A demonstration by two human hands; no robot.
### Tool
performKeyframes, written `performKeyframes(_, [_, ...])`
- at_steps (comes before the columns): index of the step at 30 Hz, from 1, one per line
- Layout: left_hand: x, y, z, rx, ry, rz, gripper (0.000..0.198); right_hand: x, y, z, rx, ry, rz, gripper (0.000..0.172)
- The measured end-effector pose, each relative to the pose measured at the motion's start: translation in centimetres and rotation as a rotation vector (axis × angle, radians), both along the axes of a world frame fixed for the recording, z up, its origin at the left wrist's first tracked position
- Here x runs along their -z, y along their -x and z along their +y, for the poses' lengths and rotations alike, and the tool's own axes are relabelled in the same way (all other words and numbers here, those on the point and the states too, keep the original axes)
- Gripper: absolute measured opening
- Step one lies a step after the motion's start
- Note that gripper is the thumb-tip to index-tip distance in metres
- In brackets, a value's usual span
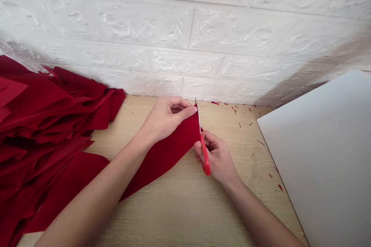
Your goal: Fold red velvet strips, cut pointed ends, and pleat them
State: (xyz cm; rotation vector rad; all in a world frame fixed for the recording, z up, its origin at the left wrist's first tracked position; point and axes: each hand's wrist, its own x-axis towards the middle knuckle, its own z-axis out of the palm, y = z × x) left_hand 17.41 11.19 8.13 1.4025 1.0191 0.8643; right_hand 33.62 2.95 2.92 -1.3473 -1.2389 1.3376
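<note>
A long strip of dark red fabric (pixel 171 146) stretches from under my left forearm to the middle of the view. My left hand (pixel 168 117) pinches its far upper corner between thumb and fingers. Red-handled scissors (pixel 205 154) are in my right hand (pixel 216 154), with fingers wrapped at the handles. Their blades point away from me and lie along the strip's right end, close to my left thumb tip. Whether the blades are parted is hard to see. Part of the strip is hidden behind my left arm.
A big heap of red fabric pieces (pixel 58 115) fills the left side. Small red scraps (pixel 235 110) are scattered on the wooden table (pixel 179 208) at the right. A white panel (pixel 324 154) stands at the right, and a white brick-patterned wall (pixel 162 19) rises behind.
</note>
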Motion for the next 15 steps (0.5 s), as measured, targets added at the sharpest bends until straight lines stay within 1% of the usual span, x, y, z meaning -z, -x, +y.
performKeyframes(4, [-0.04, 0.04, 0.07, -0.002, -0.005, 0.001, 0.025, -0.15, -0.20, 0.05, -0.017, -0.021, -0.008, 0.042])
performKeyframes(8, [0.06, 0.11, 0.10, 0.013, -0.020, -0.002, 0.024, -0.18, -0.48, -0.02, -0.032, -0.076, -0.049, 0.049])
performKeyframes(15, [0.14, -0.04, 0.02, 0.018, -0.009, 0.020, 0.025, -0.47, -0.25, -0.17, -0.010, -0.073, -0.056, 0.054])
